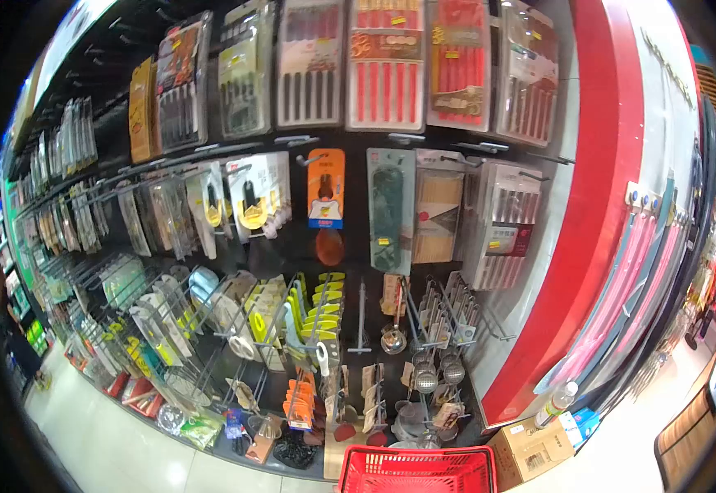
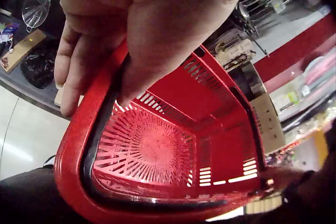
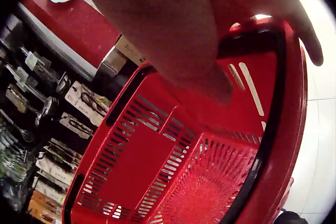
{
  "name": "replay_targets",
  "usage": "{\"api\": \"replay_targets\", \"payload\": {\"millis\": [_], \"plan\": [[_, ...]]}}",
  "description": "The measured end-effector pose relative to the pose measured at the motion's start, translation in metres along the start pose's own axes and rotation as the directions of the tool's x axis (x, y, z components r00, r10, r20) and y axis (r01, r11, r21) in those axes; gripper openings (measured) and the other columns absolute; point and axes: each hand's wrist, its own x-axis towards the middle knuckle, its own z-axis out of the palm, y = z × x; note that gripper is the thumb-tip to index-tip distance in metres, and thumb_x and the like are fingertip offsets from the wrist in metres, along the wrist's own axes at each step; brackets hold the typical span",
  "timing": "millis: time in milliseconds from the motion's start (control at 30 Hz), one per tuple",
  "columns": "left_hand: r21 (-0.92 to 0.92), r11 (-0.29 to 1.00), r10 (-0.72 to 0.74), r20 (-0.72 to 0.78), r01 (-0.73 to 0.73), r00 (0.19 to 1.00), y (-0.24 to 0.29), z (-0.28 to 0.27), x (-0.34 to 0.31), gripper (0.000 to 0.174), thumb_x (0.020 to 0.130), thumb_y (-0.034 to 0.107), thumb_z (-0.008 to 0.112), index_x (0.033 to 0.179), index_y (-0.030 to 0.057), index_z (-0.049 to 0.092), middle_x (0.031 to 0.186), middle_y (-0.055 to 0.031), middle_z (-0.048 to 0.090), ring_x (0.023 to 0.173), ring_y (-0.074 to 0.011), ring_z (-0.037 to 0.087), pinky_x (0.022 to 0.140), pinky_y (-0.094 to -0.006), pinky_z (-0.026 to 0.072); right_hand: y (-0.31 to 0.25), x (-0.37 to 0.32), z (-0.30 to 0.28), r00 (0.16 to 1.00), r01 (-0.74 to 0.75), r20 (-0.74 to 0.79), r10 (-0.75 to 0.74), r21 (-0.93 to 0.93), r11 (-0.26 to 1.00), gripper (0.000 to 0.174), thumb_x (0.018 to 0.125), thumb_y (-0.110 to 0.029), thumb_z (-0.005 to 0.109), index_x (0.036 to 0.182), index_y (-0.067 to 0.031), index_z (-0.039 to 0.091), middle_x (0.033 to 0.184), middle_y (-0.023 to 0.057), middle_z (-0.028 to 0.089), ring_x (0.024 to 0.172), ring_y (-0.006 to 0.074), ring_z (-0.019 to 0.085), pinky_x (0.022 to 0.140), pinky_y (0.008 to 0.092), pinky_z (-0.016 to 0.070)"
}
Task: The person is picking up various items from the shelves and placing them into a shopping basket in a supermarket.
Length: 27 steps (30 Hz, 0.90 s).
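Note:
An empty red plastic shopping basket (image 1: 418,470) is at the bottom edge of the head view; neither hand shows there. In the left wrist view my left hand (image 2: 139,22) grips the basket's rim (image 2: 76,155), thumb inside and fingers over the outer side. On another part of the rim (image 3: 295,124), in the right wrist view, my right hand (image 3: 194,24) holds on with the thumb inside and the fingers outside. The slotted basket floor (image 2: 152,148) shows bare between the walls.
A rack of hanging kitchen goods faces me, with packaged chopsticks (image 1: 387,74) on top and ladles (image 1: 392,338) lower down. A cardboard box (image 1: 530,450) and a bottle (image 1: 557,404) stand right of the basket, by a red pillar (image 1: 600,164). Pale floor tiles (image 1: 128,440) lie at left.

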Motion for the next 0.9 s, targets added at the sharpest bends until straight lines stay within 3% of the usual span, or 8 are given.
{"api": "replay_targets", "payload": {"millis": [233, 333, 367, 467, 533, 633, 733, 900], "plan": [[0.014, 0.999, -0.048, 0.025, 0.047, 0.999, -0.044, 0.025, 0.045, 0.091, 0.071, 0.049, 0.065, 0.129, -0.0075, 0.025, 0.103, -0.0289, 0.056, 0.095, -0.0427, 0.056, 0.083, -0.0461, 0.0459, 0.030, -0.038, -0.002, 1.000, 0.011, -0.023, -0.013, -0.094, 0.995, 0.101, 0.061, -0.024, 0.074, 0.139, -0.0061, 0.012, 0.139, 0.0281, 0.016, 0.125, 0.0430, 0.029, 0.102, 0.0471, 0.0285], [-0.017, 0.995, 0.094, -0.017, -0.095, 0.995, -0.045, 0.024, 0.045, 0.069, 0.071, 0.052, 0.062, 0.123, 0.0088, 0.045, 0.118, -0.0277, 0.043, 0.105, -0.0420, 0.050, 0.091, -0.0454, 0.0420, 0.058, -0.060, 0.001, 1.000, 0.002, -0.019, -0.004, -0.141, 0.990, 0.103, 0.061, -0.024, 0.074, 0.140, -0.0065, 0.010, 0.140, 0.0282, 0.014, 0.125, 0.0429, 0.029, 0.103, 0.0470, 0.0282], [0.020, 0.984, 0.179, 0.022, -0.179, 0.984, -0.040, 0.012, 0.041, 0.067, 0.074, 0.038, 0.064, 0.124, 0.0005, 0.039, 0.115, -0.0312, 0.047, 0.106, -0.0392, 0.052, 0.087, -0.0440, 0.0442, 0.064, -0.068, 0.002, 1.000, -0.003, -0.019, 0.000, -0.151, 0.988, 0.104, 0.061, -0.024, 0.075, 0.140, -0.0066, 0.010, 0.140, 0.0282, 0.014, 0.125, 0.0429, 0.028, 0.103, 0.0470, 0.0281], [-0.117, 0.993, 0.011, 0.015, -0.009, 1.000, -0.023, -0.012, 0.025, 0.067, 0.077, 0.042, 0.061, 0.124, 0.0002, 0.039, 0.111, -0.0303, 0.051, 0.104, -0.0394, 0.053, 0.087, -0.0451, 0.0436, 0.083, -0.080, 0.007, 0.999, -0.017, -0.036, 0.011, -0.170, 0.985, 0.106, 0.060, -0.023, 0.075, 0.141, -0.0070, 0.008, 0.141, 0.0282, 0.013, 0.125, 0.0429, 0.028, 0.103, 0.0470, 0.0278], [-0.195, 0.977, -0.133, -0.239, 0.087, 0.962, -0.025, -0.014, 0.035, 0.067, 0.079, 0.046, 0.058, 0.124, -0.0003, 0.039, 0.104, -0.0280, 0.057, 0.099, -0.0400, 0.056, 0.085, -0.0460, 0.0449, 0.098, -0.087, 0.010, 0.998, -0.033, -0.052, 0.024, -0.179, 0.983, 0.107, 0.059, -0.023, 0.075, 0.141, -0.0072, 0.007, 0.141, 0.0282, 0.012, 0.126, 0.0428, 0.028, 0.103, 0.0470, 0.0276], [-0.162, 0.985, -0.114, -0.307, 0.066, 0.945, -0.013, -0.049, 0.028, 0.066, 0.079, 0.048, 0.057, 0.121, -0.0017, 0.041, 0.097, -0.0250, 0.061, 0.093, -0.0404, 0.058, 0.080, -0.0461, 0.0471, 0.120, -0.110, 0.013, 0.994, -0.087, -0.085, 0.072, -0.185, 0.979, 0.109, 0.059, -0.023, 0.076, 0.141, -0.0075, 0.005, 0.142, 0.0283, 0.011, 0.126, 0.0428, 0.027, 0.103, 0.0469, 0.0273], [-0.125, 0.990, -0.105, -0.326, 0.068, 0.940, -0.013, -0.061, 0.030, 0.062, 0.080, 0.047, 0.057, 0.115, -0.0018, 0.043, 0.095, -0.0249, 0.061, 0.091, -0.0404, 0.059, 0.077, -0.0457, 0.0486, 0.107, -0.119, 0.003, 0.995, -0.094, -0.045, 0.093, -0.027, 0.995, 0.115, 0.058, -0.013, 0.077, 0.142, -0.0072, -0.001, 0.143, 0.0242, 0.008, 0.130, 0.0390, 0.021, 0.103, 0.0461, 0.0279], [0.012, 1.000, 0.029, -0.145, -0.027, 0.989, -0.007, -0.035, 0.027, 0.047, 0.080, 0.037, 0.057, 0.104, -0.0033, 0.051, 0.095, -0.0253, 0.061, 0.091, -0.0382, 0.060, 0.077, -0.0459, 0.0485, 0.101, -0.118, -0.006, 0.998, -0.060, -0.020, 0.060, 0.022, 0.998, 0.110, 0.060, -0.014, 0.075, 0.141, -0.0053, 0.001, 0.139, 0.0235, 0.016, 0.124, 0.0410, 0.030, 0.100, 0.0466, 0.0329]]}}
